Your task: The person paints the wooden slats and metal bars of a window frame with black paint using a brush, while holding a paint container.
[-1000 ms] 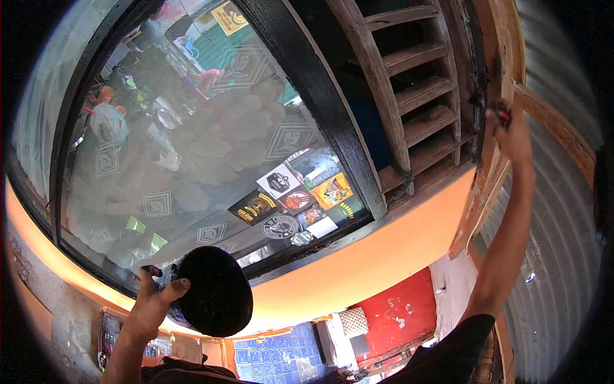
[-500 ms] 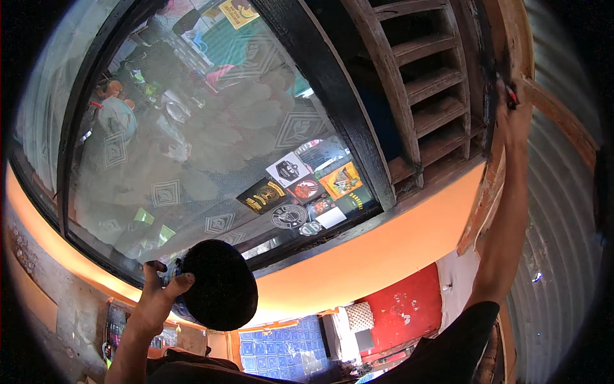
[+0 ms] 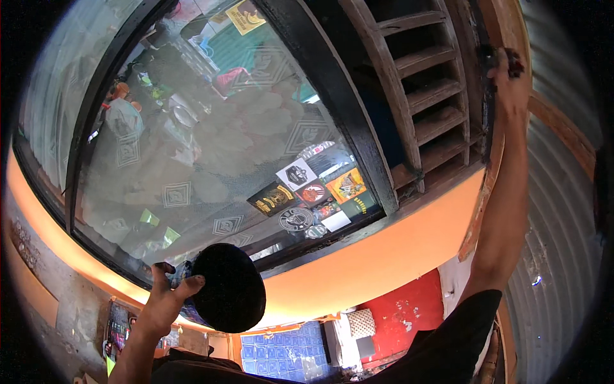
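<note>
My left hand (image 3: 165, 301) is closed around the side of a can of black paint (image 3: 230, 289), thumb over its rim, in front of the window's lower edge. My right arm reaches up at the right. There my right hand (image 3: 510, 93) grips a paintbrush (image 3: 490, 59), its dark head against the upright wooden frame (image 3: 484, 89); the fingers hide much of its handle. Dark smears mark the fingertips of both hands. Black paint covers the frame of the glass window (image 3: 211, 134), while the upright shows brown wood beside dark patches.
Brown wooden slats (image 3: 430, 64) fill the opening between window and upright. Several stickers (image 3: 313, 194) are on the glass. An orange wall (image 3: 384, 233) runs below. Corrugated metal sheeting (image 3: 563, 243) stands close to my right arm. Behind me lie blue tiles (image 3: 281, 349) and a red surface (image 3: 406, 301).
My right hand has moved up along the upright with the paintbrush. The can and my left hand sit slightly further right in view, as the whole view has shifted a little.
</note>
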`<state>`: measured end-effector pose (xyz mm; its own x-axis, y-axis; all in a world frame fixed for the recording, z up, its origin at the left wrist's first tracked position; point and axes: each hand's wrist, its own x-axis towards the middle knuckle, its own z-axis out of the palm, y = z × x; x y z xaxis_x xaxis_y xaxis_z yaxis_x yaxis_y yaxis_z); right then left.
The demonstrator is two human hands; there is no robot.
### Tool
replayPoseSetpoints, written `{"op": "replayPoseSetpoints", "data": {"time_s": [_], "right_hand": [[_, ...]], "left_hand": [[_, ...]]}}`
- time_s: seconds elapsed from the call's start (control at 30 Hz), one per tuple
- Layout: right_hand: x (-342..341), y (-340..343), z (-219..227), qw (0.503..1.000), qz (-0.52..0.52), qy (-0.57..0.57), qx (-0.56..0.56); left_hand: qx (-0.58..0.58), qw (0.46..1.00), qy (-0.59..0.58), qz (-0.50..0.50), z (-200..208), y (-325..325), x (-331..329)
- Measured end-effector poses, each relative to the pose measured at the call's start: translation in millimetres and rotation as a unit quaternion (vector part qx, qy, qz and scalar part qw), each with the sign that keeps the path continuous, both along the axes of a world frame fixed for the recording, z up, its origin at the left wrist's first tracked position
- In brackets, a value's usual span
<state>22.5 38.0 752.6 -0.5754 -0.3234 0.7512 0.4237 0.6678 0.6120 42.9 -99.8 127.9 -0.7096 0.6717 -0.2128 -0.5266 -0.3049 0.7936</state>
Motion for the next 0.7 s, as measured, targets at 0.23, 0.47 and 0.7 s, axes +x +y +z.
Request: {"op": "replayPoseSetpoints", "data": {"time_s": [0.23,0.47,0.7], "right_hand": [[69,56,-8,0.969,-0.018,-0.023,0.244],[107,71,4,0.973,-0.211,-0.036,0.087],[82,45,-33,0.998,-0.046,-0.022,0.037]], "left_hand": [[0.025,0.999,-0.012,-0.024,6,-1,2],[-0.018,0.997,-0.001,-0.08,22,1,4],[-0.006,0.996,-0.008,-0.088,23,9,10]]}}
